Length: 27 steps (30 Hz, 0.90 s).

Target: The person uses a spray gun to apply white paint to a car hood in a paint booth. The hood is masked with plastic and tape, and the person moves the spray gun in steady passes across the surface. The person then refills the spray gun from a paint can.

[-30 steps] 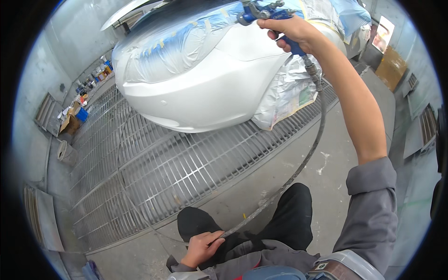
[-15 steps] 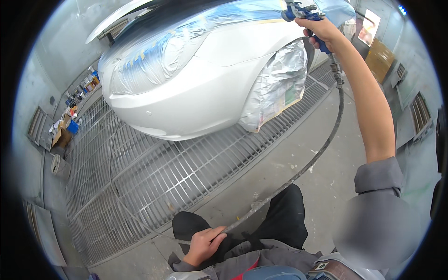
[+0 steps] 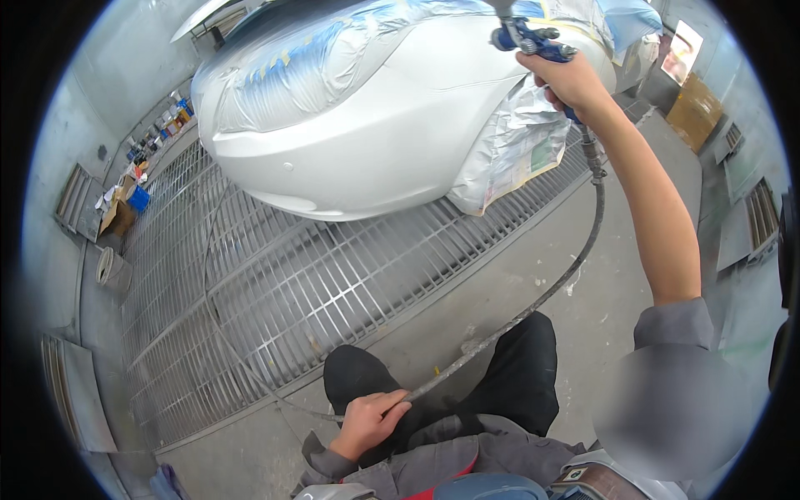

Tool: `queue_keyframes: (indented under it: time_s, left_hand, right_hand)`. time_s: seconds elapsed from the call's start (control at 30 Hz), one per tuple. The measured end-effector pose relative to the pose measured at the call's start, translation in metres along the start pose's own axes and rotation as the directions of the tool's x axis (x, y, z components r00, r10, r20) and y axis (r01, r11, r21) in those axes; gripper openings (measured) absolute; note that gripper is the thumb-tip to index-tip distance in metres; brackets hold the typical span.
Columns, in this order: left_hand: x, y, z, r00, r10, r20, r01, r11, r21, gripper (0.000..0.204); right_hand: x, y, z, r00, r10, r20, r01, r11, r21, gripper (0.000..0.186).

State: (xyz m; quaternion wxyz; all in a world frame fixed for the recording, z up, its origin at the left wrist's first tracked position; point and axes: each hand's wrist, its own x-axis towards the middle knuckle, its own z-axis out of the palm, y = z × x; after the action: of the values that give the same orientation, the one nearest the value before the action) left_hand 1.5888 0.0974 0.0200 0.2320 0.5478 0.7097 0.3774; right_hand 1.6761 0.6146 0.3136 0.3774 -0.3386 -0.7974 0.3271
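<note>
At the upper right my right hand [image 3: 568, 83] is wrapped round the grip of a blue spray gun [image 3: 533, 42], held close to the side of a white car bumper [image 3: 358, 142]. From the gun's base a grey air hose [image 3: 575, 267] curves down to my lap. There my left hand [image 3: 372, 419] is closed round the hose above my knees. Blue and clear masking film [image 3: 292, 92] covers the headlight and upper body. Silvery masking sheet [image 3: 517, 142] hangs over the wheel area. The gun's cup is partly cut off by the top edge.
Metal floor grating [image 3: 275, 283] runs under the car, and the hose trails over it. Along the left wall stand several cans [image 3: 158, 137], a cardboard box [image 3: 118, 218] and a white bucket [image 3: 113, 270]. A brown board [image 3: 695, 112] leans at the right wall.
My right hand and the spray gun have come slightly lower and left. The view has shifted, so the car sits higher and further right. My left hand keeps its hold on the hose.
</note>
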Motion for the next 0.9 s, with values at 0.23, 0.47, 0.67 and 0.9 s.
queue_keyframes:
  time_s: [0.23, 0.47, 0.67, 0.9]
  left_hand:
    - [-0.028, -0.021, -0.010, 1.000, 0.004, -0.002, -0.004, 1.000, 0.028, 0.019]
    - [-0.050, -0.030, -0.018, 0.999, -0.032, -0.006, 0.032, 0.994, 0.109, 0.019]
    - [-0.055, -0.026, -0.018, 0.998, -0.067, 0.005, 0.065, 0.984, 0.164, 0.021]
    - [-0.045, -0.016, -0.015, 0.994, -0.094, 0.063, 0.080, 0.976, 0.201, 0.019]
  right_hand:
    - [-0.049, -0.062, 0.090, 0.987, 0.017, 0.161, 0.001, 0.994, -0.113, 0.033]
    - [-0.081, -0.104, 0.179, 0.926, -0.027, 0.376, -0.023, 0.991, 0.129, 0.028]
    - [-0.089, -0.076, 0.199, 0.867, -0.006, 0.498, -0.240, 0.872, 0.427, 0.027]
    - [-0.069, -0.030, 0.120, 0.928, 0.157, 0.339, -0.285, 0.884, 0.370, 0.031]
